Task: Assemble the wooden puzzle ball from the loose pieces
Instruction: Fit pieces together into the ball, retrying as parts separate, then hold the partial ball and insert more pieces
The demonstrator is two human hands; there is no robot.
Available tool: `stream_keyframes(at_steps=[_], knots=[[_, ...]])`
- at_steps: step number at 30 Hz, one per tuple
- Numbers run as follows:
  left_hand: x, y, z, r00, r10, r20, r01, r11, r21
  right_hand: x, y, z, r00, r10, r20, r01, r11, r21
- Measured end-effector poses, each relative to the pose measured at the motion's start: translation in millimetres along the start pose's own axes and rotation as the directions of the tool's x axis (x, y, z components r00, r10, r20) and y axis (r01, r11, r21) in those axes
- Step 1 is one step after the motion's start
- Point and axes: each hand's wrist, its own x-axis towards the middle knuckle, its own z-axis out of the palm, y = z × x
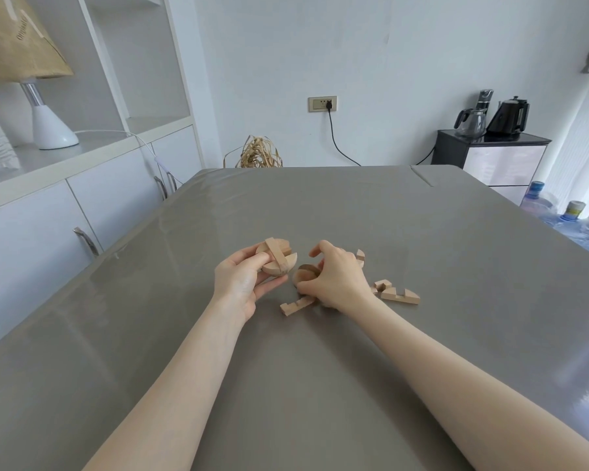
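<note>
Left grip [244,278] curls round the half-built ball [276,258]; right grip [334,278], just beside it, pinches a rounded piece [305,273] above the grey surface [320,385], notched pieces [397,294] beyond its wrist

The puzzle ball [276,259] and the loose pieces [399,295] are pale wood — smooth, bare and not shiny. The grey table [286,385] has a smooth, slightly shiny top. The kettle [510,114] looks like glossy black plastic — the cupboard handles [86,240] are shiny metal.
</note>
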Motion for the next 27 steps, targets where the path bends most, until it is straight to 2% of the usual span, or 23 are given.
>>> stream_keyframes(at_steps=[3,6,10,13,19,27], knots=[[0,-1,0,1.000,-0.025,0.011,0.024,0.999,0.023,-1,10,-9,0.999,-0.032,-0.008,0.032,0.996,0.079],[0,-4,0,0.998,-0.052,0.037,0.050,0.997,0.064,-3,17,-19,0.999,-0.018,-0.036,0.027,0.962,0.272],[-2,-8,2,0.995,-0.074,0.065,0.064,0.988,0.142,-4,17,-32,0.998,-0.010,-0.068,0.044,0.845,0.534],[-5,-9,4,0.989,-0.099,0.109,0.079,0.982,0.170,-7,13,-37,0.998,-0.054,-0.018,0.053,0.755,0.654],[-8,-7,5,0.974,-0.143,0.175,0.110,0.976,0.187,-11,3,-36,0.979,-0.192,0.068,0.093,0.718,0.689],[-12,-4,5,0.939,-0.226,0.260,0.161,0.956,0.246,-12,3,-39,0.965,-0.241,0.102,0.111,0.732,0.673]])
